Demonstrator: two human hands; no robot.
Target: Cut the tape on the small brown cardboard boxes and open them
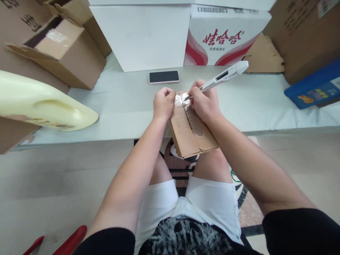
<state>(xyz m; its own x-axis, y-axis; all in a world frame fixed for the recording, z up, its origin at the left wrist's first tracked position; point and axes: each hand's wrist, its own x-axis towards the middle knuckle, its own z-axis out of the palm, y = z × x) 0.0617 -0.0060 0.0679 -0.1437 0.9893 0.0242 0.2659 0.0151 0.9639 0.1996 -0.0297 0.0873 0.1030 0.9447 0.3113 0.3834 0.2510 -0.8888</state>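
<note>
A flat piece of brown cardboard (183,134) with rows of cut marks lies partly over the table's front edge, tilted towards the knees. Shiny clear tape or film (179,100) covers its far end. My left hand (164,103) is closed at the far left corner, its fingers pinching the film's edge. In my right hand (205,101) is a white utility knife (223,77), its handle pointing up and right and its tip down on the film. The fingers of my right hand are wrapped round the knife near its tip.
Beyond the hands a phone (164,77) lies on the pale table (124,106). White boxes (148,35) stand behind it. Brown cartons (71,53) and a yellow bottle (47,102) are at the left, a blue package (316,85) at the right.
</note>
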